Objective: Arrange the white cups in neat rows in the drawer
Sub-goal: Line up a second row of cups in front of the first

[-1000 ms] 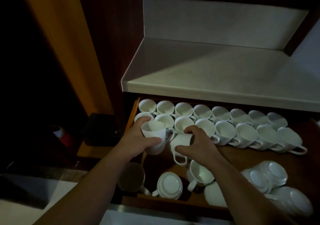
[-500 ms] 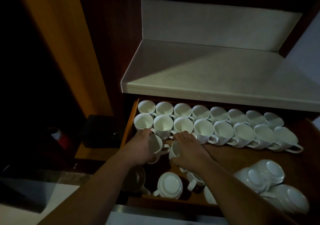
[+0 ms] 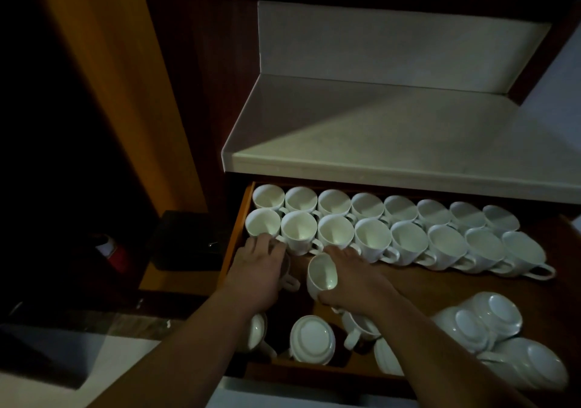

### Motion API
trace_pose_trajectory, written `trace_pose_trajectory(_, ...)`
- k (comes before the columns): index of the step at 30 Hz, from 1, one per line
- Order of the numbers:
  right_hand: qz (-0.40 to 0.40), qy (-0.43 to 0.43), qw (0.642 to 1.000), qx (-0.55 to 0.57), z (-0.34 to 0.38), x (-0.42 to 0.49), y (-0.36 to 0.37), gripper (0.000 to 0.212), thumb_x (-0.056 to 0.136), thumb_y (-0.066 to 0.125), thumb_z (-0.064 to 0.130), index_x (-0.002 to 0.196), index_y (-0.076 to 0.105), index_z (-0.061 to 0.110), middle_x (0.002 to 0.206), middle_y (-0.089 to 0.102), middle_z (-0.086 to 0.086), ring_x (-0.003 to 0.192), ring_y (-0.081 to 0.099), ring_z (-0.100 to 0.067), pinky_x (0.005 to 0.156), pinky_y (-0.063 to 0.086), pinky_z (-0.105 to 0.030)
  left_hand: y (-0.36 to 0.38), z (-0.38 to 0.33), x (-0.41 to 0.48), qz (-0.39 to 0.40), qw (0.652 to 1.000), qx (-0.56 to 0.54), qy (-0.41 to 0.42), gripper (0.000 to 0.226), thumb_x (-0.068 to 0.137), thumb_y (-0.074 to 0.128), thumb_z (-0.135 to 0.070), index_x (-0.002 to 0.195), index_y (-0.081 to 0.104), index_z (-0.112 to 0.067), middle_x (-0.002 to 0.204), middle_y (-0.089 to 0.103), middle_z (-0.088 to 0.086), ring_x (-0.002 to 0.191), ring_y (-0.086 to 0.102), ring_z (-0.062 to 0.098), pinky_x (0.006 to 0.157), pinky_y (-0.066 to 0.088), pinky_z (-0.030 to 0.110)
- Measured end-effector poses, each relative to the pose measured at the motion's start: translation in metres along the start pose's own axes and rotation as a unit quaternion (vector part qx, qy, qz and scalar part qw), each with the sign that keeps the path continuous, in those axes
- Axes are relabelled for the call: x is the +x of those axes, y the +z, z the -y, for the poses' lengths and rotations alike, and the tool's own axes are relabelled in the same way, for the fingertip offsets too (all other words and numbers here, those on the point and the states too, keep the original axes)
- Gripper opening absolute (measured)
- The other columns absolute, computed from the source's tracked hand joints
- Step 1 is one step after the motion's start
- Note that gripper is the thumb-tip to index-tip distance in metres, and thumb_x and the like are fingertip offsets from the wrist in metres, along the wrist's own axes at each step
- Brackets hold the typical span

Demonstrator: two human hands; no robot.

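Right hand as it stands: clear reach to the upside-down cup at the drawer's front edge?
Likely not yet. The right hand has its grip on a tilted cup, so it is full. The left hand holds another cup. The upside-down cup lies uncovered near the right wrist; nothing blocks it otherwise.

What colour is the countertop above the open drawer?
Pale cream-white. The countertop shows best in the head view, though the light is dim.

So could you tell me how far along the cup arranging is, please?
Done: two back rows stand filled. In hand: the left hand grips a mostly covered cup starting the third row; the right hand holds a tilted cup beside it. Remaining: loose cups at the front and right of the drawer.
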State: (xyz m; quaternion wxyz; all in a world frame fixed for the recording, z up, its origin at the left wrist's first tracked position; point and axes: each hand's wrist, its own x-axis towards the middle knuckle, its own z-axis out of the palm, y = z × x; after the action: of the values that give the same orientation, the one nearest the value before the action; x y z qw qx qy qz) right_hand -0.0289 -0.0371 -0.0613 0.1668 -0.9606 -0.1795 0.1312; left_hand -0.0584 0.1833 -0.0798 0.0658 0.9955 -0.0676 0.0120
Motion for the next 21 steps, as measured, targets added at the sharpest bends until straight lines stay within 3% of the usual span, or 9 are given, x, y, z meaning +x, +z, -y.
trace_pose_trajectory(4, -0.009, 0.004, 0.999, 0.040, -0.001, 0.008, 0.006, 0.096, 0.072, 0.084, 0.053, 0.148, 0.033, 0.023, 0.142, 0.045, -0.004, 0.132, 0.045, -0.023, 0.097, 0.045, -0.033, -0.006, -0.005, 0.002, 0.009, 1.000, 0.012, 0.026, 0.048, 0.088, 0.070, -0.041, 0.128, 0.047, -0.028, 0.138, 0.042, 0.002, 0.126, 0.041, 0.027, 0.102, 0.041, 0.041)
trace_pose_trajectory(8, -0.019, 0.049, 0.997, 0.062, -0.004, 0.012, 0.010, 0.081, 0.070, 0.084, 0.049, 0.132, 0.044, 0.017, 0.130, 0.052, -0.005, 0.117, 0.053, -0.022, 0.088, 0.050, -0.034, -0.010, -0.004, 0.001, 0.018, 1.000, 0.011, 0.023, 0.056, 0.090, 0.069, -0.040, 0.138, 0.044, -0.027, 0.144, 0.041, 0.001, 0.132, 0.039, 0.026, 0.105, 0.042, 0.042)
trace_pose_trajectory(13, -0.023, 0.035, 0.998, 0.055, 0.007, 0.021, 0.018, 0.060, 0.078, 0.079, 0.041, 0.122, 0.051, 0.011, 0.120, 0.056, -0.005, 0.115, 0.057, -0.022, 0.081, 0.038, -0.026, -0.011, -0.005, 0.001, -0.007, 0.999, 0.022, 0.024, 0.053, 0.090, 0.068, -0.033, 0.138, 0.045, -0.028, 0.139, 0.045, 0.000, 0.126, 0.044, 0.025, 0.103, 0.043, 0.038)
trace_pose_trajectory(17, -0.020, 0.037, 0.993, 0.111, 0.012, 0.029, 0.025, 0.057, 0.072, 0.080, 0.045, 0.112, 0.055, 0.013, 0.111, 0.062, -0.004, 0.107, 0.061, -0.023, 0.077, 0.043, -0.029, -0.013, -0.004, 0.001, -0.009, 1.000, -0.003, 0.000, 0.054, 0.090, 0.069, -0.032, 0.137, 0.043, -0.029, 0.138, 0.044, 0.000, 0.124, 0.045, 0.024, 0.101, 0.045, 0.036)
trace_pose_trajectory(21, -0.022, 0.062, 0.987, 0.145, 0.011, 0.026, 0.024, 0.067, 0.068, 0.085, 0.043, 0.118, 0.054, 0.013, 0.116, 0.059, -0.005, 0.104, 0.060, -0.022, 0.078, 0.047, -0.031, -0.012, -0.001, 0.001, 0.003, 0.999, -0.024, -0.030, 0.043, 0.093, 0.064, -0.016, 0.132, 0.046, -0.022, 0.133, 0.040, 0.004, 0.124, 0.044, 0.023, 0.096, 0.046, 0.032)
